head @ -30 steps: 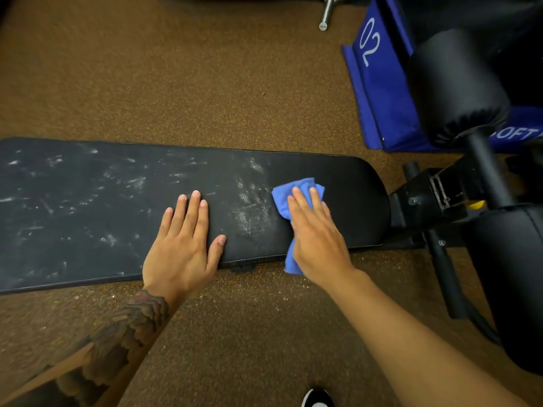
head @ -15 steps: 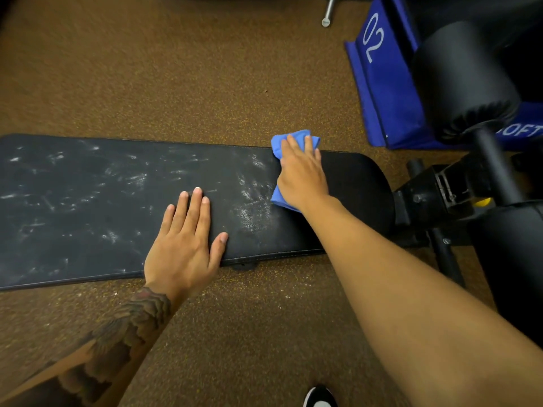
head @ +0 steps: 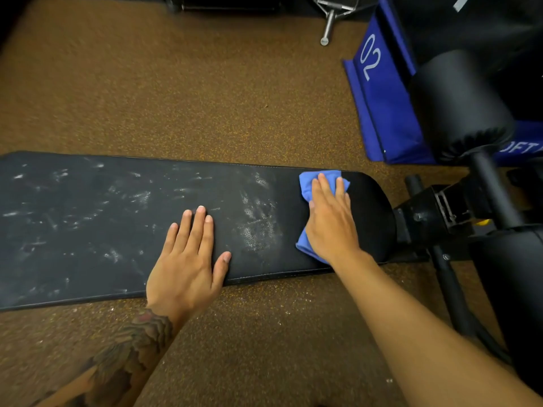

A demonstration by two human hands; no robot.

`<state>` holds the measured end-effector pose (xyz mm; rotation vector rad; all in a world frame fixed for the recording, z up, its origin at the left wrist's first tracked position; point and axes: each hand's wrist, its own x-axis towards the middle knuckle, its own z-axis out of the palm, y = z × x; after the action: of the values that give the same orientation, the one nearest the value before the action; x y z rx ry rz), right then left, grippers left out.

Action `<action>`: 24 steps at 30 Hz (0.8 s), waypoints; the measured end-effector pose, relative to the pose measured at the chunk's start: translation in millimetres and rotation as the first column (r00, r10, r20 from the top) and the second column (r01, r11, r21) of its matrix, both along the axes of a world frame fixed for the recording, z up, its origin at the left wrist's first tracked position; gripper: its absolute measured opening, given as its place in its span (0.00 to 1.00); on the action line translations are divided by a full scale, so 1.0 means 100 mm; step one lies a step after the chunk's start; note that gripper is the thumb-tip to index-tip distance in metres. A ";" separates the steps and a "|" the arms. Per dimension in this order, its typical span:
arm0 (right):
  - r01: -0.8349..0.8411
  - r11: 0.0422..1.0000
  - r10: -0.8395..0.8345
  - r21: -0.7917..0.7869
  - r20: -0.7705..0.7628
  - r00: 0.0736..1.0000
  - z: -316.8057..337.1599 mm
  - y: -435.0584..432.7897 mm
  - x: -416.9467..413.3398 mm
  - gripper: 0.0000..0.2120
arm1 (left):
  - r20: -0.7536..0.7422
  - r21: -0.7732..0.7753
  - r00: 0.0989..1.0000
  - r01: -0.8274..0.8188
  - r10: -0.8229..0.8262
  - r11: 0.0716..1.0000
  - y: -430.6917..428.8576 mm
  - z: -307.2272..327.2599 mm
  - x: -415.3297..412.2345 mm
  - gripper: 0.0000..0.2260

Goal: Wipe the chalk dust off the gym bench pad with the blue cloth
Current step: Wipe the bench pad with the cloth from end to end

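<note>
A long black bench pad (head: 88, 230) lies across the brown floor, streaked with white chalk dust over its left and middle parts. The right end looks clean. My right hand (head: 330, 221) presses flat, fingers straight, on the blue cloth (head: 310, 183) at the pad's right part, close to its far edge. The cloth sticks out beyond the fingertips and under the wrist. A thick chalk patch (head: 258, 227) sits just left of the cloth. My left hand (head: 188, 259) rests flat on the pad's near edge, fingers spread forward.
The bench's black frame and bracket (head: 440, 210) join the pad's right end, with black foam rollers (head: 458, 104) above it. A blue soft box marked 02 (head: 379, 92) stands at the back right. A metal bar end (head: 326, 30) lies on the floor at the top.
My right hand slid the cloth from the pad's near edge to its far edge, then shifted it slightly right. The left hand stayed in place.
</note>
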<state>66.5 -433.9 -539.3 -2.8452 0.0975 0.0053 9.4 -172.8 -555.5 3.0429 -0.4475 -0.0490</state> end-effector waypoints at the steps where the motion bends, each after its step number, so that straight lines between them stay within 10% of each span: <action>1: 0.007 1.000 -0.007 -0.004 -0.004 1.000 0.01 0.02 0.10 0.26 | -0.001 -0.001 1.000 -0.001 0.001 1.000 0.00 0.00 0.00 0.33; 24: -0.156 0.980 0.151 0.123 0.045 0.987 0.01 0.11 -0.60 0.28 | 0.007 0.001 1.000 -0.006 0.006 1.000 0.00 0.00 -0.01 0.32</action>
<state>6.2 -422.7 -538.2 -2.7176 -0.1258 -0.0055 7.9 -172.6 -555.5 3.0459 -0.4386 -0.0384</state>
